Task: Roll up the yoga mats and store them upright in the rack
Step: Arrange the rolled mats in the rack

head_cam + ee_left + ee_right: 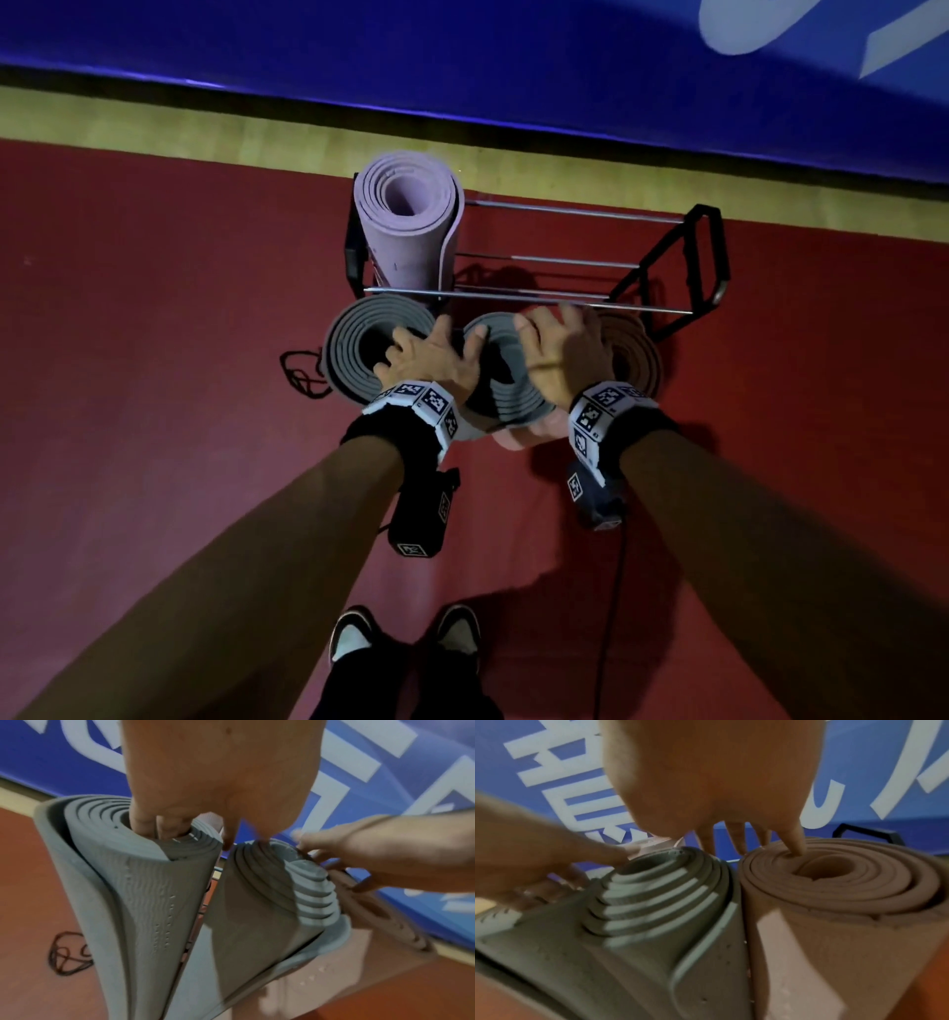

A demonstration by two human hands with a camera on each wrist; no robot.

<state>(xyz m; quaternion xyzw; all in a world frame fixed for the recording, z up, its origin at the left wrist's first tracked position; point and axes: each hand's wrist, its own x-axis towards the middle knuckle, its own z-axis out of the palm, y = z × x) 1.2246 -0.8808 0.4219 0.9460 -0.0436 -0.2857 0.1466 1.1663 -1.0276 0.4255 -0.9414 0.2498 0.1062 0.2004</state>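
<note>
I am looking down past my shoes [405, 637] on the red floor [154, 411] to three rolled mats standing on end in front of the rack [672, 277]. My left hand [431, 354] is hooking its fingers [144, 825] into the core of the left grey mat [359, 354], with the thumb reaching across to the middle grey mat [500, 380]. My right hand [562, 349] is spreading over the tops, fingers [795, 841] straight and apart, one tip pressing into the coil of the tan mat [634, 354]; it is gripping nothing that I can see. The middle grey roll is telescoping, its inner turns standing proud. Beyond them, only the lilac mat [411, 216] is standing upright inside the rack, at its left end. I am judging the rolling largely done and the storing barely begun: three mats left to go in, the middle one needing squaring first.
</note>
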